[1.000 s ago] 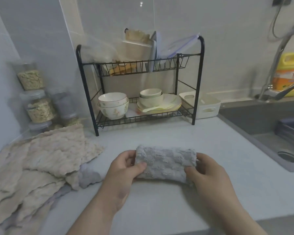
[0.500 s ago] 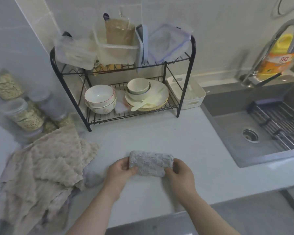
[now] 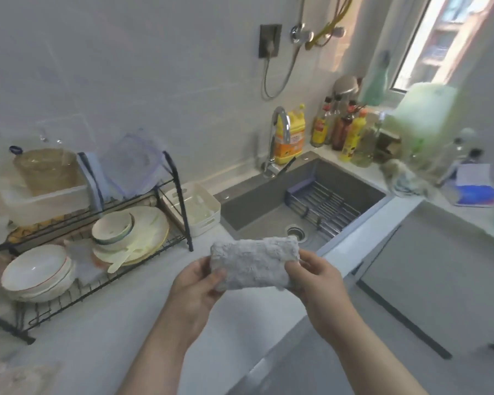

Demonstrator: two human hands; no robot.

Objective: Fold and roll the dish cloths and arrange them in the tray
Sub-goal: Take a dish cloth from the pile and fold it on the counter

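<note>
Through the head camera I am holding the rolled dish cloth [image 3: 254, 263] up off the counter [image 3: 97, 323], above its front edge and just beside the near left corner of the sink [image 3: 268, 206]. My left hand [image 3: 194, 289] is pinching the roll's left end, thumb lying across the front and fingers curled behind. My right hand [image 3: 317, 283] is gripping the right end, fingers wrapped round it — both hands are closed on the cloth, and neither is free. The cloth is looking thick, fluffy and light, a soft grey bundle that is holding its shape because both ends are being squeezed. I am judging that it will spring loose if either end is eased, so I am planning to take it round the middle, across the outer flap, with one hand before the other lets go. It is looking neither fragile nor slippery, only floppy. The white tray [image 3: 208, 223] is sitting toward the back edge of the counter, between the dish rack [image 3: 180, 195] and the sink's left rim — I am reckoning the roll should go in seam down so that it stays wound.
</note>
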